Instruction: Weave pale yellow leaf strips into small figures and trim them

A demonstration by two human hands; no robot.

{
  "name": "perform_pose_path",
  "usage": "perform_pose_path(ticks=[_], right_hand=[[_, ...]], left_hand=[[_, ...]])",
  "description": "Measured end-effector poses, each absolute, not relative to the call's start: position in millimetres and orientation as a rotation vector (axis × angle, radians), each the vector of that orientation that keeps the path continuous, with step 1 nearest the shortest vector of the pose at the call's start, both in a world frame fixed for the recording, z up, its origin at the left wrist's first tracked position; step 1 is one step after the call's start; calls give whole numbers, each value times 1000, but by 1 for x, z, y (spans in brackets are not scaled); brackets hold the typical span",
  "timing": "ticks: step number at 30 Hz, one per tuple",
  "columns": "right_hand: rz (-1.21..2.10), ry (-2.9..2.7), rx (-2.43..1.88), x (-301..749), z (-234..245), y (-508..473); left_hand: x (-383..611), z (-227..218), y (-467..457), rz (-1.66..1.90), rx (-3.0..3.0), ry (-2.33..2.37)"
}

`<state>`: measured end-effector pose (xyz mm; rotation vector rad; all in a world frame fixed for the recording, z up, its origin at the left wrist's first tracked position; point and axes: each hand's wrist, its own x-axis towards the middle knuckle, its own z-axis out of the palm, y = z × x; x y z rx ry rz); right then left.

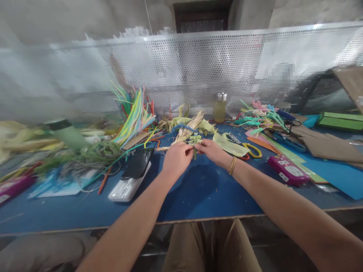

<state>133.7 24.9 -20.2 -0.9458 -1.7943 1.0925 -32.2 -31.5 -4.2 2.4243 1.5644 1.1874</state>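
Note:
Both my hands meet over the middle of the blue table. My left hand and my right hand are both closed in a pinch on a small pale-green bundle of husk strips with a green stem held between them. The stem hangs down between my fingertips. A gold bangle sits on my right wrist. Just behind the hands lies a heap of dried corn husk with a blue strip in it.
A black phone lies on a white power strip at the left. Yellow-handled scissors, a pink box, coloured strips, a small bottle, brown card and a perforated metal screen surround the work spot.

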Motion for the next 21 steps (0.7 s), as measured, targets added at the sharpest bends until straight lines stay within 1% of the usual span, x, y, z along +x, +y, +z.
perform_pose_path(ticks=[3, 4, 6, 9, 11, 16, 21], right_hand=[[1010, -2160, -1039, 153, -1, 24], [1076, -2268, -1040, 162, 6, 24], [1307, -2399, -1022, 180, 19, 26], [1554, -2334, -1148, 201, 30, 31], [1561, -2211, -1244, 207, 32, 34], [1233, -1960, -1205, 193, 27, 40], [790, -2020, -1212, 160, 5, 45]], left_hand=[[-21, -8, -42, 1080, 2468, 1645], [-17, -10, -45, 1051, 2484, 1624], [-9, -12, -52, 1002, 2528, 1555], [-1, -13, -62, 948, 2558, 1467], [2, -12, -68, 948, 2560, 1408], [7, -8, -79, 956, 2650, 1149], [9, -6, -80, 966, 2738, 964]])
